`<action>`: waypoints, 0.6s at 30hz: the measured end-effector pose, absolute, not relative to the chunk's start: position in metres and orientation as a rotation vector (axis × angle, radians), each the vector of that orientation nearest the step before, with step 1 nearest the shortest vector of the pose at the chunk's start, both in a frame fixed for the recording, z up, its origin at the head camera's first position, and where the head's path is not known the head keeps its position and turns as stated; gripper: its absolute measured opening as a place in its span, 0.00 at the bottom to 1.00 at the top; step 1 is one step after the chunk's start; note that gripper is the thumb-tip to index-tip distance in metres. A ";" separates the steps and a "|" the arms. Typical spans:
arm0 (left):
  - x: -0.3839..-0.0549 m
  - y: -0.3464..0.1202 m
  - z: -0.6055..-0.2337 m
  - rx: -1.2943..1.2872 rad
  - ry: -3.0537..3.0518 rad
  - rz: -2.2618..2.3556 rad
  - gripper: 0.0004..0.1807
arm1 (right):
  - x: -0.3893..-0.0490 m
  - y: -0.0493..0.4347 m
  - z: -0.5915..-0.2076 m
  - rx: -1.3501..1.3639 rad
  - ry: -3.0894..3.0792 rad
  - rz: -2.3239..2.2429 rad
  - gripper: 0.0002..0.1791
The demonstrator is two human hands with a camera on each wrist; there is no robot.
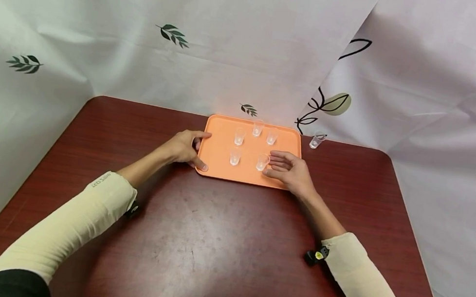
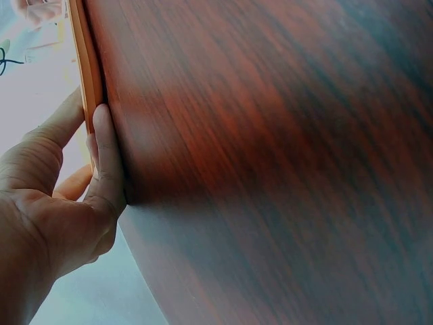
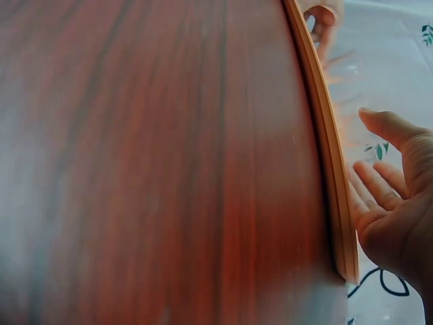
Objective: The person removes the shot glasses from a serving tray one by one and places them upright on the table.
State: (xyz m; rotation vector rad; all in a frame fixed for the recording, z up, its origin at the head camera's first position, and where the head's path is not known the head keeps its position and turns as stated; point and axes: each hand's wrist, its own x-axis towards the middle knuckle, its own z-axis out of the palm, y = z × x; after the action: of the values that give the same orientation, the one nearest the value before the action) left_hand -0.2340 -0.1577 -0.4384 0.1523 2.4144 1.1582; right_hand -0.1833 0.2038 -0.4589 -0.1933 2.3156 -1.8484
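An orange tray (image 1: 215, 165) lies near the table's back edge, with several small clear plastic cups on it. My left hand (image 1: 183, 148) grips the tray's left end, the thumb over the near corner. In the left wrist view its fingers (image 2: 107, 159) lie along the tray's side and underside. Over the tray's right part, my right hand (image 1: 291, 173) has its thumb and fingers spread apart. Its fingertips are right beside the front right cup (image 1: 262, 162). Further left on the tray stands another front cup (image 1: 234, 157); the rest are towards the back, such as the rearmost cup (image 1: 258, 128).
One more clear cup (image 1: 317, 140) is on the table just right of the tray, tilted in the head view. The dark red wooden table (image 1: 209, 243) stretches out in front. White curtains (image 1: 232, 45) with leaf prints hang behind and at the sides.
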 end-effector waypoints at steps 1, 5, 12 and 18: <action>-0.234 -0.158 -0.438 0.151 2.414 1.157 0.63 | -0.183 0.202 -0.459 -0.188 2.316 -1.847 0.35; -0.234 -0.158 -0.438 0.150 2.410 1.161 0.63 | -0.183 0.196 -0.459 -0.165 2.330 -1.826 0.36; -0.233 -0.158 -0.437 0.157 2.419 1.150 0.64 | -0.184 0.190 -0.461 -0.148 2.321 -1.829 0.36; -0.233 -0.158 -0.436 0.166 2.419 1.148 0.63 | -0.184 0.188 -0.462 -0.163 2.342 -1.835 0.31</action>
State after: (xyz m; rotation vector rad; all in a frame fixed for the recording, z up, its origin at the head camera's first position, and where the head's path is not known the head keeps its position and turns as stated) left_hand -0.2332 -0.1579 -0.4359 0.1661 2.4189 1.1482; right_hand -0.1838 0.1876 -0.4620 -0.1629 2.3421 -1.8351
